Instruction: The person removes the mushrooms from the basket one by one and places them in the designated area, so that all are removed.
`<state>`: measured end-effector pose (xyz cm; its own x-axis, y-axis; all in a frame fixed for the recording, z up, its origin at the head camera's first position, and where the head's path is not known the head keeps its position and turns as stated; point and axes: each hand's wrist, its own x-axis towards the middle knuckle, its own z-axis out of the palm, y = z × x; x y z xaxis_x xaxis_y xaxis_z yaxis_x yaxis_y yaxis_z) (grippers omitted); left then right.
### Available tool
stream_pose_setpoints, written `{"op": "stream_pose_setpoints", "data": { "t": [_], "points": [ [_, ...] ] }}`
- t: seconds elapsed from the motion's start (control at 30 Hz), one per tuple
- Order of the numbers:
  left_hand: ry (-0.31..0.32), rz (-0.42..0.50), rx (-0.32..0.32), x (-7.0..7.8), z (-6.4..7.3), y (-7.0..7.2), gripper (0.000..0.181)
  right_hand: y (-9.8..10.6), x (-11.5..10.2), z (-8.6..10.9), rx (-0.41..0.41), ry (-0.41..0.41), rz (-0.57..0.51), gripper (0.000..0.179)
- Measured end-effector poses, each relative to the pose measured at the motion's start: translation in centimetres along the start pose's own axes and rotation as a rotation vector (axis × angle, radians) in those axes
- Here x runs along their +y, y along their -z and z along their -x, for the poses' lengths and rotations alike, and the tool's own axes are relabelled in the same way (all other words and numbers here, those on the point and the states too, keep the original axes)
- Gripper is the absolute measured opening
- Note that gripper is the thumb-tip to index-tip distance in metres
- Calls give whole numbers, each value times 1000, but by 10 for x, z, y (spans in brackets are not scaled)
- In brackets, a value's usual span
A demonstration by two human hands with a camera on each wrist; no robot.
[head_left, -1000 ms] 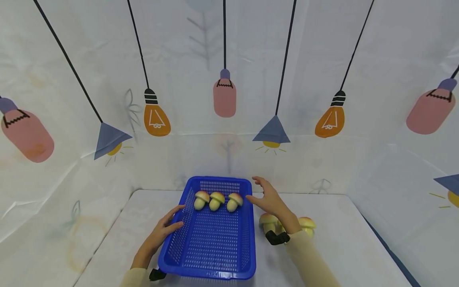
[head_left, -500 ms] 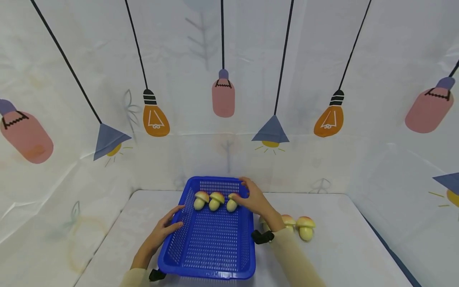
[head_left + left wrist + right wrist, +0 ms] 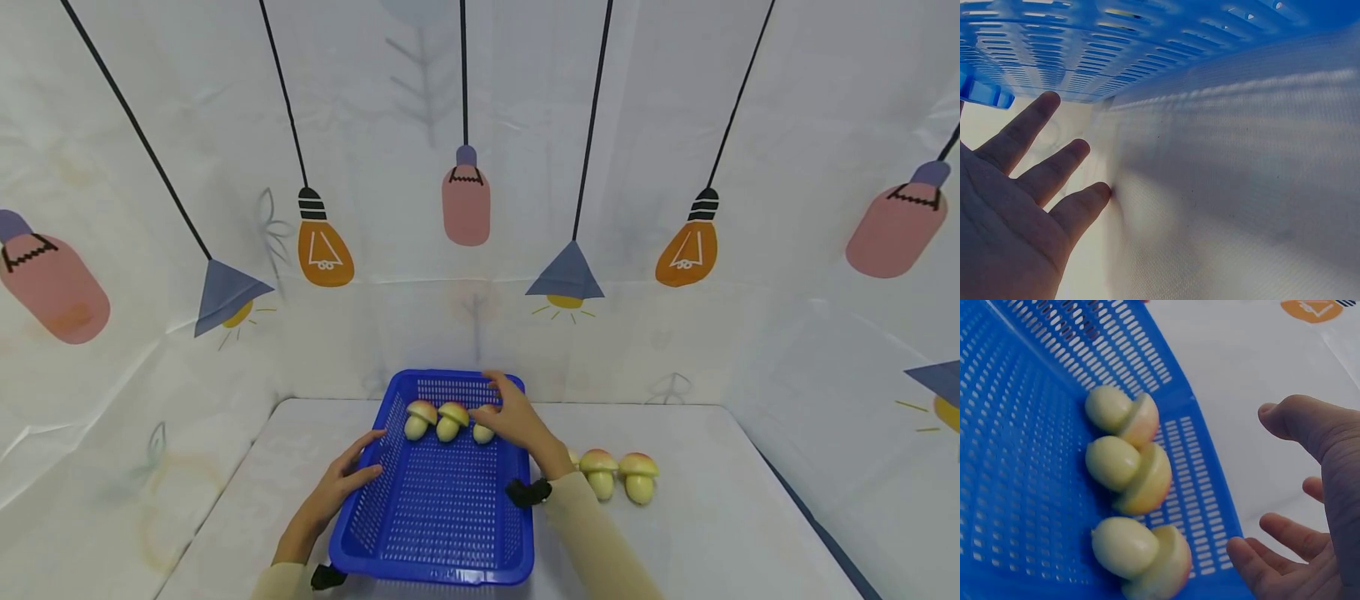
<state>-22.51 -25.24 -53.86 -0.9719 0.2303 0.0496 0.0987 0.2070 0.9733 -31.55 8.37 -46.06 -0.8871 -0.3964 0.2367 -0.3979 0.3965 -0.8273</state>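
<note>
A blue plastic basket (image 3: 431,573) stands on the white table. Three toy mushrooms with yellow-and-red caps lie in a row near its far end: the left mushroom (image 3: 420,419), the middle mushroom (image 3: 452,422) and the right mushroom (image 3: 482,432), partly hidden. My left hand (image 3: 330,492) rests against the basket's left side, fingers extended in the left wrist view. Over the far right part of the basket hovers my right hand (image 3: 517,421), thumb and fingers spread, holding nothing. In the right wrist view this hand (image 3: 1310,506) is apart from the mushrooms (image 3: 1138,478).
Right of the basket, toy mushrooms (image 3: 598,473) stand on the table (image 3: 712,517), one mostly hidden behind the right forearm. Behind the table hangs a white sheet (image 3: 420,325) printed with lamps and bulbs.
My right hand has moved left, from beside the basket's right rim to over the right mushroom, uncovering more of the mushrooms on the table. The left hand and basket stay put.
</note>
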Motion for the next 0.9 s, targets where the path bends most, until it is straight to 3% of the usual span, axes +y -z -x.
{"op": "stream_pose_setpoints", "data": {
  "t": [0.4, 0.7, 0.9],
  "points": [
    [-6, 11, -2, -1, -1, -1, 59, -24, -13, -11, 13, -31, 20, 73],
    [-16, 30, -20, -1, 0, 0, 59, -44, 2, -17, 9, -138, 83, 73],
    [-19, 35, -13, -1, 0, 0, 59, -49, 4, -20, -17, -120, 149, 69]
  ]
}}
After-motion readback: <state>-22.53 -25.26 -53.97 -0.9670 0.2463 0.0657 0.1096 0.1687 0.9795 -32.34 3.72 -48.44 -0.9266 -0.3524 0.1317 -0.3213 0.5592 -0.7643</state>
